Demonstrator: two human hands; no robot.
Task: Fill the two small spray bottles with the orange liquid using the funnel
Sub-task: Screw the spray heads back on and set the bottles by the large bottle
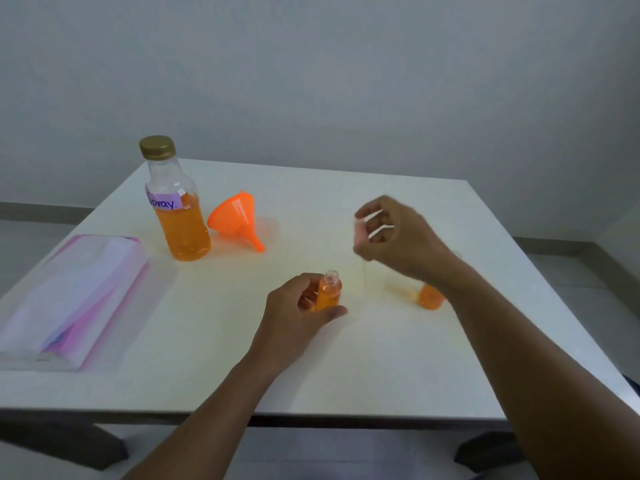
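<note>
left hand (297, 308) grip round small bottle (329, 293), right hand (401, 239) pinching white piece (380, 232)

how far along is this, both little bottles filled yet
Pouring looks done: the held bottle and the second bottle show orange liquid, the big bottle is capped, the funnel lies on its side. In hand: the left hand grips the held bottle, neck open; the right hand pinches a blurred pale item, perhaps its spray top. Left: closing it; the second bottle's top is hidden.
</note>
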